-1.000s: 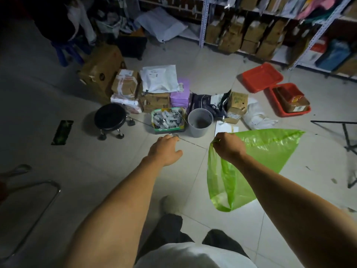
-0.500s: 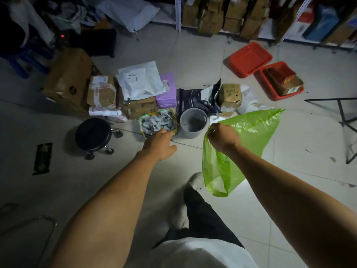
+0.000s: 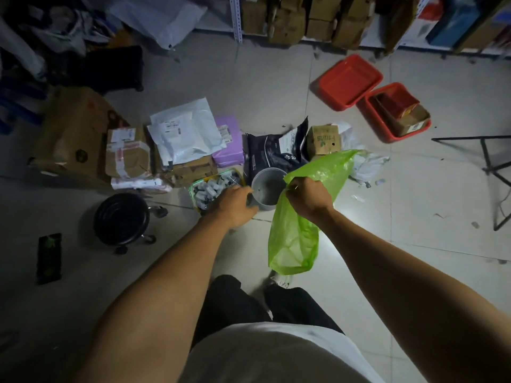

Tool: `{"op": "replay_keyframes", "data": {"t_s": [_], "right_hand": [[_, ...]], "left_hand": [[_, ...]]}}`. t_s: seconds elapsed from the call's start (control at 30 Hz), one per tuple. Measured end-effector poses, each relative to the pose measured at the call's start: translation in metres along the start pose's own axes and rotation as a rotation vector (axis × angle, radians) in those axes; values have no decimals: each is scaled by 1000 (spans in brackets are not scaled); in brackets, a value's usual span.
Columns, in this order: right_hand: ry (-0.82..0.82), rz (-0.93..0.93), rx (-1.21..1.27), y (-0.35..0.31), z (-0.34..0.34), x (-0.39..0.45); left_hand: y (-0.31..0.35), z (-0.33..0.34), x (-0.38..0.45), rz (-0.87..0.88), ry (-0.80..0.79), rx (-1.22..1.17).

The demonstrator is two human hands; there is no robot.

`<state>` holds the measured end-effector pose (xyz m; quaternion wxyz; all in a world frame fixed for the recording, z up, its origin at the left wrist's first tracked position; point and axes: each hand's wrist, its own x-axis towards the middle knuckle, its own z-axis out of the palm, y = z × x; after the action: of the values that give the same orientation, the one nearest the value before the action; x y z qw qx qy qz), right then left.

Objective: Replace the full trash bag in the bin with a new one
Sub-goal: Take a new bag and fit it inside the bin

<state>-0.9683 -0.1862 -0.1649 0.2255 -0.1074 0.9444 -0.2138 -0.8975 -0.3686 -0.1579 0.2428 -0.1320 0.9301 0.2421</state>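
Note:
A small grey bin (image 3: 267, 192) stands unlined on the tiled floor ahead of me. My left hand (image 3: 234, 202) is at its left side, with the thumb against the outer wall and the fingers curled at the rim. My right hand (image 3: 307, 197) grips the bunched mouth of a thin green trash bag (image 3: 297, 239) just right of the bin. The bag hangs down from my fist, and its upper flap spreads up and to the right, covering the bin's right edge.
A green-rimmed basket (image 3: 193, 189) of small grey items sits left of the bin. Cardboard boxes (image 3: 127, 153) and parcels crowd behind it. A black wheeled stool (image 3: 121, 218) is to the left, two red trays (image 3: 348, 81) to the far right, and a black metal stand (image 3: 495, 167) at the right edge.
I have moved closer to the bin. My left hand went forward from open floor to the bin's left rim. My right hand carried the green bag up beside the bin.

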Motion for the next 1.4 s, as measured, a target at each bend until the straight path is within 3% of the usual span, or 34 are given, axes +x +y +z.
{"op": "replay_keyframes", "data": {"t_s": [0.33, 0.6, 0.9, 1.17, 1.3, 1.4], "right_hand": [[110, 306, 701, -43, -12, 24], [197, 283, 850, -79, -35, 32], [321, 374, 789, -64, -38, 26], [291, 342, 626, -49, -41, 23], [298, 355, 509, -44, -49, 24], [274, 332, 400, -39, -52, 29]], "left_hand": [[-14, -34, 52, 212, -107, -26], [-26, -45, 65, 212, -58, -23], [-34, -62, 68, 98, 102, -166], [-40, -85, 72, 99, 142, -342], [-42, -95, 71, 126, 101, -363], [-44, -104, 68, 185, -14, -315]]}}
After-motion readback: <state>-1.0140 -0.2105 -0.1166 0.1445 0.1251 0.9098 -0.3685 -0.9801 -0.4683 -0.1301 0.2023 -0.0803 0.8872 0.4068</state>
